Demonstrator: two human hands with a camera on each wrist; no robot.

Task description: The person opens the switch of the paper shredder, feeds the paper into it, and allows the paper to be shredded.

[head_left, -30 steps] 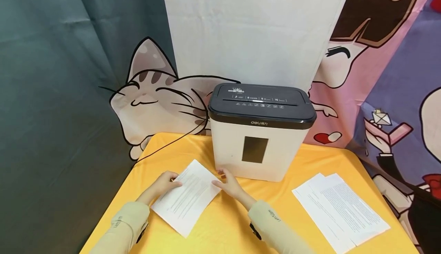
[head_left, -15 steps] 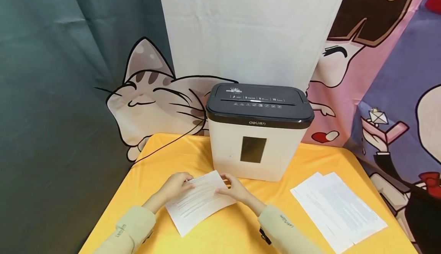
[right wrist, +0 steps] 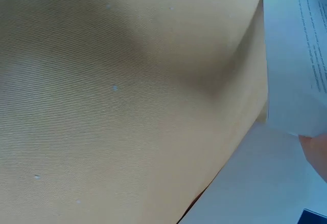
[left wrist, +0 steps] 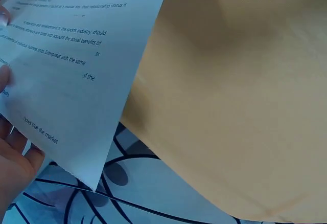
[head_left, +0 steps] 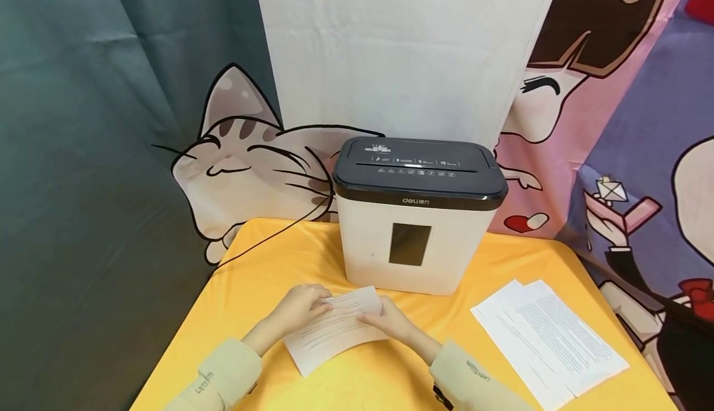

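A printed sheet of paper [head_left: 338, 325] is held between both hands, raised in front of the paper shredder and bowed a little. My left hand [head_left: 304, 307] pinches its left edge, thumb on the printed face. On the opposite edge, my right hand [head_left: 392, 319] pinches it with the thumb on top and fingers behind. The left wrist view shows the printed lines of the sheet [left wrist: 66, 55] close up, with fingertips at its left side. The paper shredder [head_left: 357, 231], white with a dark lid and a slot on top, stands upright just beyond the hands.
Several printed sheets [head_left: 549, 336] lie overlapping at the right of the yellow-covered table [head_left: 440, 349]. A black cord [head_left: 273, 234] runs from behind the shredder to the table's left edge. Printed curtains [head_left: 407, 45] hang behind and beside the table.
Both hands have shifted right with the sheet and turned it, so its far edge now lies nearly crosswise. The left hand has moved further along it. Shredder and loose sheets stay put.
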